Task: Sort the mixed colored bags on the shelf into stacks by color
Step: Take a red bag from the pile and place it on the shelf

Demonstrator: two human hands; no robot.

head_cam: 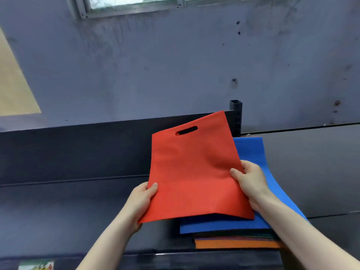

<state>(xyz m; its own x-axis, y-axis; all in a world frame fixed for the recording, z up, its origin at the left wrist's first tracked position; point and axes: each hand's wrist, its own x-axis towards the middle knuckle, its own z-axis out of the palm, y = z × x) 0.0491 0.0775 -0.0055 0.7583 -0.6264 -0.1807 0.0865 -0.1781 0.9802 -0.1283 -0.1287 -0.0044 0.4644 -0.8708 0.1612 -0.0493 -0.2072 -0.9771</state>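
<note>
My left hand (143, 199) is pinching the left edge of the red bag (192, 172), thumb on top, fingers hidden underneath. The bag is hanging above the mixed pile (233, 243) on the shelf (78, 201). It is looking thin, light and floppy, so I judge the two side edges the best hold. My right hand (251, 182) is pinching the right edge, over the blue bag (224, 225).

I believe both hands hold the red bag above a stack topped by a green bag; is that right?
No: the head view shows a blue bag, not green, topping the stack. The left hand and right hand hold the red bag above it.
</note>
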